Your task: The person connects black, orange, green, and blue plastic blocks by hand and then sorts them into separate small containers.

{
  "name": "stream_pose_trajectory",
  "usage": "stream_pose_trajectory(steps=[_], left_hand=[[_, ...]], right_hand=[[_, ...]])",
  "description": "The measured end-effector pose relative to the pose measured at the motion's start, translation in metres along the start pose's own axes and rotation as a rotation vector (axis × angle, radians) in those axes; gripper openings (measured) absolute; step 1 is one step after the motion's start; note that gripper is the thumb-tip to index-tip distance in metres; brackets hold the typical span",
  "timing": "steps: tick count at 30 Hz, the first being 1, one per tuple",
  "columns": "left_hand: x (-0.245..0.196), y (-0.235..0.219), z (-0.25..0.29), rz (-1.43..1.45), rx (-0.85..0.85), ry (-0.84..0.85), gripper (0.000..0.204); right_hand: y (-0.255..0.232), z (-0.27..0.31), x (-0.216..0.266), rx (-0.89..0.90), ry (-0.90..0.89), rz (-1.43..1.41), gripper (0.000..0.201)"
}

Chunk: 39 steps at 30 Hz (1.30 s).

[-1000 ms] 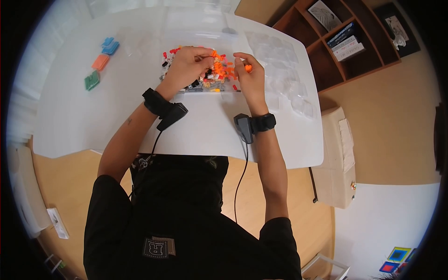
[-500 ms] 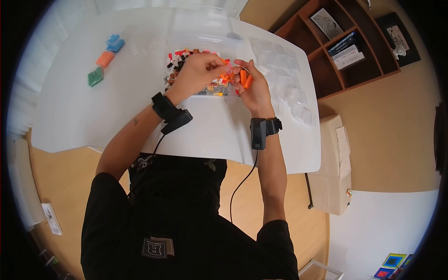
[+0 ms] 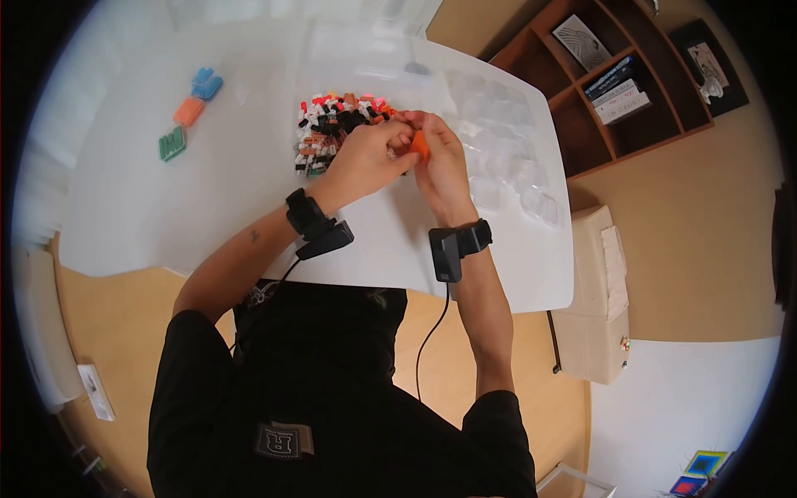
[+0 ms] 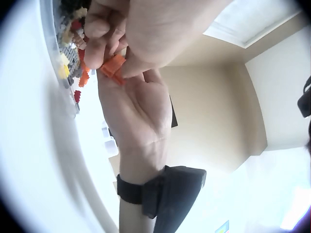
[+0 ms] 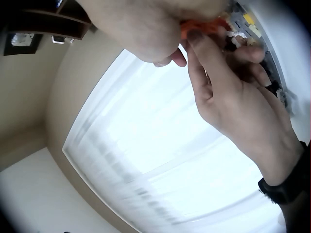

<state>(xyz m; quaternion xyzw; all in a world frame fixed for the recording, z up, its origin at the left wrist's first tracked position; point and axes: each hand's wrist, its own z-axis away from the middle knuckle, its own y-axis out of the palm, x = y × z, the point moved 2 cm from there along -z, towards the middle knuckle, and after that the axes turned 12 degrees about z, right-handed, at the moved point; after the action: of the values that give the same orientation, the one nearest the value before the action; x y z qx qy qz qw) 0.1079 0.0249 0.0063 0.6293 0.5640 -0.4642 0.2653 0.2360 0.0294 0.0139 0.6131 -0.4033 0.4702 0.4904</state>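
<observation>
Orange building bricks (image 3: 420, 147) are between my two hands, in front of the right side of a brick pile. My left hand (image 3: 365, 162) pinches at them with thumb and fingertips, the thumb lying on the orange piece (image 5: 204, 25) in the right wrist view. Bent around the same bricks are the fingers of my right hand (image 3: 447, 173), its palm turned toward the left hand. In the left wrist view the orange bricks (image 4: 113, 65) show between the hands' fingers, partly hidden. Mixed small bricks (image 3: 320, 137) in white, black, red and brown lie heaped just beyond the left hand.
A clear plastic box (image 3: 353, 73) holds the heap. Small clear containers (image 3: 498, 104) spread along the table's right side. To the left lie a blue piece (image 3: 207, 85), an orange piece (image 3: 188, 112) and a green piece (image 3: 172, 144). A bookshelf (image 3: 573, 91) stands beyond the table.
Both hands have drawn nearer to my body and together, off the right part of the heap. The orange bricks seen in the right palm are now mostly covered by fingers.
</observation>
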Motion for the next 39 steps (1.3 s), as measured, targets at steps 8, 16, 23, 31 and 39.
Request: stream_pose_trajectory(steps=[8, 16, 23, 31, 39], left_hand=[[-0.007, 0.01, 0.004, 0.382, -0.038, -0.226, 0.025], [-0.006, 0.007, 0.002, 0.555, 0.064, -0.265, 0.011], [-0.01, 0.003, 0.003, 0.63, 0.07, -0.376, 0.01], [-0.012, -0.002, 0.001, 0.572, 0.109, -0.368, 0.013], [-0.003, -0.026, 0.0, 0.33, 0.255, -0.335, 0.022]], right_hand=[[0.0, 0.0, -0.008, -0.077, -0.08, -0.065, 0.034], [0.008, 0.003, -0.002, -0.032, -0.107, -0.067, 0.044], [0.005, 0.0, -0.009, 0.101, -0.232, 0.073, 0.047], [-0.003, 0.008, -0.002, 0.037, -0.294, 0.379, 0.035], [-0.018, -0.001, -0.017, 0.003, -0.33, 0.435, 0.016]])
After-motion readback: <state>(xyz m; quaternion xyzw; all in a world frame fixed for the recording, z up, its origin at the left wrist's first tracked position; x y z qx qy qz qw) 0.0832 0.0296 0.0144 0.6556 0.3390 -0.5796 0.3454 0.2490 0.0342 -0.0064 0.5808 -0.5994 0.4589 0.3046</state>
